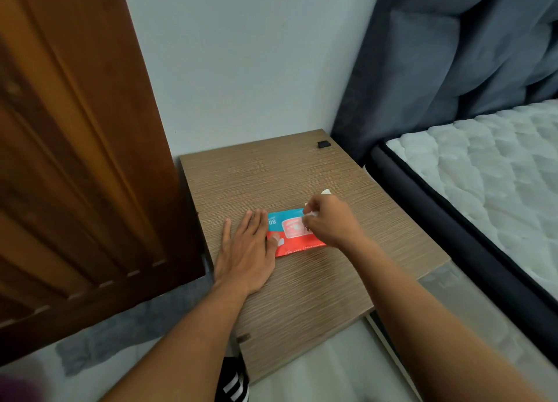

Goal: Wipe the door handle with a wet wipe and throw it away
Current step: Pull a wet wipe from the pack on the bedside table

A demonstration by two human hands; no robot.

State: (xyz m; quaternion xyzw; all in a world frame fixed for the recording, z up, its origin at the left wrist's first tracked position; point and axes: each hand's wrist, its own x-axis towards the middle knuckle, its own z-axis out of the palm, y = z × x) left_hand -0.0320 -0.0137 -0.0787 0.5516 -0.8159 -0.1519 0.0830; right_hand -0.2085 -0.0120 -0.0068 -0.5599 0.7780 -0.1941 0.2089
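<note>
A flat red-and-blue plastic packet of wet wipes [291, 231] lies near the middle of the pale wood-grain worktop [302, 283], directly between the two hands and touched by both. The left hand [246, 250] rests palm down on the worktop just beside the packet's left end, fingers spread flat and fully extended, with the thumb [273, 241] pressing on the red corner of the packet. The right hand [330, 223] hovers over the packet's right end with its fingers curled in, the thumb and forefinger pinched together on a small piece of white wet wipe [312, 215] at the pink label flap on top of the packet; another bit of white material [326, 192] shows past the knuckles, and whether it belongs to the same wipe cannot be told. A small black object [323, 144] sits at the worktop's far right corner, well apart from the packet. A brown panelled wooden door [78, 160] stands to the left of the worktop, a white wall [241, 69] rises behind it, and a white quilted mattress [498, 175] on a dark bed frame lies to the right beneath a grey-blue curtain [453, 54].
</note>
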